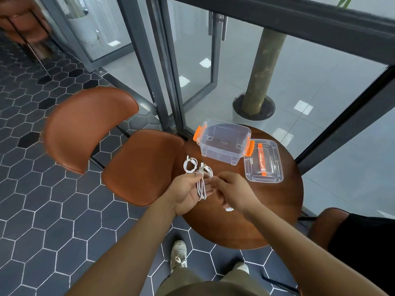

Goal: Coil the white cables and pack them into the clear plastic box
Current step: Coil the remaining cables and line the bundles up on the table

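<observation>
Where the cable (202,189) lies: gripped in the left hand (187,195), above the desk (267,210).
Right hand (233,189): pinched on the same cable.

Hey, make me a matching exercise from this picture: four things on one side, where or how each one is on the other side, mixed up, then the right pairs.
Things:
1. clear plastic box with orange latches
2. clear flat lid with orange handle
3. leftmost coiled white cable
4. looped white cable bundle

States:
A. held in the left hand
B. standing open on the round wooden table, no cable visible inside
C. lying flat on the table, right of the box
D. lying untouched on the table, left of the box

Pairs: 1-B; 2-C; 3-D; 4-A
</observation>
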The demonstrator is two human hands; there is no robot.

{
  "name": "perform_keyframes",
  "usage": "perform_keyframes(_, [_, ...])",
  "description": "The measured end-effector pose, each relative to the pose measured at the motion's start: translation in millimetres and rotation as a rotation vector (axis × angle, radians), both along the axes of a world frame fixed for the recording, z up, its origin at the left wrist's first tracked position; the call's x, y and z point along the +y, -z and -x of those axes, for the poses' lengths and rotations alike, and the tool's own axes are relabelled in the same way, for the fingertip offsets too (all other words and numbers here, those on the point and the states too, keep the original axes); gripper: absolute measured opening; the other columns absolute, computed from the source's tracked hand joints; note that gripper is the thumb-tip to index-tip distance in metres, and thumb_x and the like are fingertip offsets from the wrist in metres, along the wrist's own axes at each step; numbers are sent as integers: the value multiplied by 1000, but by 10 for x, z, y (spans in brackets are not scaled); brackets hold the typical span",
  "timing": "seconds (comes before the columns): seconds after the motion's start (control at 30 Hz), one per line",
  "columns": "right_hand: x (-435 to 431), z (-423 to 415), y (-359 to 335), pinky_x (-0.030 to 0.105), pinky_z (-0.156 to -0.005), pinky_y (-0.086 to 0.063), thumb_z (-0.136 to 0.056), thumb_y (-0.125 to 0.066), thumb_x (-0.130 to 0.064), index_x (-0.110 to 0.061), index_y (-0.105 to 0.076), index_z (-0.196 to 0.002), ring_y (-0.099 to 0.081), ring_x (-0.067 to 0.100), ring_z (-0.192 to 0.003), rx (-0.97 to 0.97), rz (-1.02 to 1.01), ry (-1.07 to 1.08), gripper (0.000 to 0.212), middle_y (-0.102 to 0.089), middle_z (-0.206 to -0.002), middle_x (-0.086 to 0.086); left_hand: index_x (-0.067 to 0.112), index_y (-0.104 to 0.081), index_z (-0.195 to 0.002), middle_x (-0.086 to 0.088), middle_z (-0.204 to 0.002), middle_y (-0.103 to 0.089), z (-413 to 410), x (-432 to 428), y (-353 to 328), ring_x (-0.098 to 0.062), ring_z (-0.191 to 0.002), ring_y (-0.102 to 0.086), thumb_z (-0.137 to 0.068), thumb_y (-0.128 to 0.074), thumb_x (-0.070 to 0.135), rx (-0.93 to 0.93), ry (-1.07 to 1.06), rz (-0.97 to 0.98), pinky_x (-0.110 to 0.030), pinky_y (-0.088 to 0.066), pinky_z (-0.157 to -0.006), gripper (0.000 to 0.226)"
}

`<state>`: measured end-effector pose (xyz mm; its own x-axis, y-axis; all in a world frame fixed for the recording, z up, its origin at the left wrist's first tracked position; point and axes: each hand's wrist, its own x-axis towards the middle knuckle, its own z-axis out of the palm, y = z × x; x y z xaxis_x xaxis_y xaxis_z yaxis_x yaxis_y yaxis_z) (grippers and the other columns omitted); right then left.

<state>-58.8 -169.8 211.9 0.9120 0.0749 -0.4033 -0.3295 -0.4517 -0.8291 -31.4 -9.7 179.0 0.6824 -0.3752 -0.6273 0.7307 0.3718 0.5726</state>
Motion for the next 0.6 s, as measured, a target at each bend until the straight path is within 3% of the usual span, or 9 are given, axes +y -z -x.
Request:
perform_keyframes(0.1, [53,135,113,38,-56,-56,-99,-54,-28,-21,-70,-80,-59,18,-48,14,-32,40,26,-64,-55,4,-3,-55,-107,-29,-113,-70,-18,-23,1,-37,-103,-69,-105,-29,11,74,-121,166,-46,-48,-102,30])
perform_keyframes(0.17, [75,215,191,41,-67,-59,-98,-53,-33,-24,-62,-69,-63,15,-53,-31,72,-10,32,-70,-62,6,-4,-54,-107,-35,-125,-62,-34,-42,-35,-45,-117,-62,-100,-30,12,77,-180,228,-49,-44,-107,30])
perform_keyframes(0.23, [90,296,252,39,-69,-55,-93,-48,-46,-24,-62,-70,-64,15,-62,-106,168,-70,34,-70,-66,5,-3,-56,-101,-35,-124,-64,-43,-81,-71,-45,-117,-63,-98,-33,12,46,-201,216,-47,-46,-106,27])
perform_keyframes(0.33, [99,365,342,31,-66,-41,-85,-44,-55,-20,-75,-86,-52,18,-75,-282,299,-79,47,-57,-74,-4,2,-57,-94,-25,-103,-74,-47,-182,-97,-36,-96,-74,-103,-41,10,20,-222,174,-42,-51,-98,20])
perform_keyframes(0.43, [18,337,362,32,-64,-42,-93,-60,-38,-26,-78,-93,-56,18,-79,-367,409,-22,22,-61,-77,-5,5,-58,-90,-13,-75,-68,-32,-228,-99,-24,-65,-69,-98,-50,13,-17,-246,200,-36,-53,-77,13])
perform_keyframes(0.5, [-37,295,301,34,-67,-51,-95,-63,-26,-23,-78,-90,-64,16,-72,-152,165,35,17,-70,-74,0,6,-58,-83,-8,-61,-57,-29,-232,-141,-19,-52,-55,-93,-52,16,-70,-241,235,-34,-47,-71,15])
perform_keyframes(0.6, [-41,236,198,40,-74,-61,-96,-60,-10,-5,-78,-95,-68,24,-75,242,-543,339,18,-72,-85,20,5,-57,-77,-6,-50,-48,-52,-230,-202,-17,-40,-44,-99,-43,17,-103,-241,270,-32,-46,-61,28])
